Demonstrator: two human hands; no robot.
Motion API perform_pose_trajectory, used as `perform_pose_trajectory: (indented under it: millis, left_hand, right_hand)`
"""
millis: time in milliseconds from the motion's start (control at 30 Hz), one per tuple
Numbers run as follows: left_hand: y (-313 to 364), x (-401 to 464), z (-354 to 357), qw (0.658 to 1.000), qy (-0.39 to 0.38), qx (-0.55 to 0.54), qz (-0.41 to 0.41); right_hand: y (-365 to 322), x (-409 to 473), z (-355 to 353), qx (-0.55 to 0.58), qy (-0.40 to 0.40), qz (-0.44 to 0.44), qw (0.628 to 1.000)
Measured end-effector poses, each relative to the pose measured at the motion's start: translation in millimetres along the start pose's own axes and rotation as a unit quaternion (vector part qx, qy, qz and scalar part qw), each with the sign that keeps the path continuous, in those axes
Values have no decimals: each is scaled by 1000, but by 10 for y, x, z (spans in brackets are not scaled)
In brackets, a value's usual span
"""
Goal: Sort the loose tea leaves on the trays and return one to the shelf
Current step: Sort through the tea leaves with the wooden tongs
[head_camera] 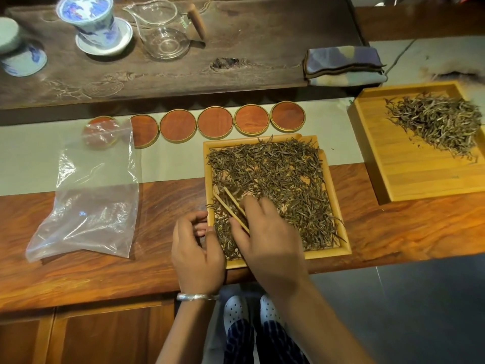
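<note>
A light wooden tray (341, 227) lies at the table's front edge, covered with loose dark tea leaves (283, 177). My right hand (265, 240) rests over its near left part and holds thin wooden tweezers (232, 207), whose tips point up and left into the leaves. My left hand (196, 248) is at the tray's left rim with curled fingers touching the rim; what it pinches, if anything, is hidden. A second tray (409, 177) sits at the right with a smaller pile of leaves (438, 122) in its far part.
An empty clear zip bag (91, 195) lies to the left. A row of round wooden coasters (215, 122) runs behind the near tray. Farther back are a blue-white lidded cup (91, 19), a glass pitcher (162, 30) and a folded cloth (343, 65).
</note>
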State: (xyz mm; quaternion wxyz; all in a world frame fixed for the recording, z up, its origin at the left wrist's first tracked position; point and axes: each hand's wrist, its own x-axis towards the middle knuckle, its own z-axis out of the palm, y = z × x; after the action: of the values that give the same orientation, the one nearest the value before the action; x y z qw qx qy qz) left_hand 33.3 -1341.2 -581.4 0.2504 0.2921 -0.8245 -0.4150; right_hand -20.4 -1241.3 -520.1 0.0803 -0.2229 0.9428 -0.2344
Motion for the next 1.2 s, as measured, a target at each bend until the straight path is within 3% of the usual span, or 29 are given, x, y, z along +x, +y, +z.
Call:
perform_pose_trajectory:
  millis: [267, 433, 1000, 1200]
  left_hand:
    - [-2, -6, 11, 1000, 3, -2, -20]
    - [-19, -12, 11, 1000, -1, 5, -16]
    - [-20, -1, 0, 1000, -3, 9, -11]
    - [-20, -3, -1, 1000, -5, 5, -19]
  right_hand:
    - [615, -661, -524, 30, 98, 117, 988]
    - [729, -781, -505, -1, 75, 163, 984]
    - [574, -459, -400, 25, 97, 126, 987]
    - [305, -543, -189, 27, -30, 56, 998]
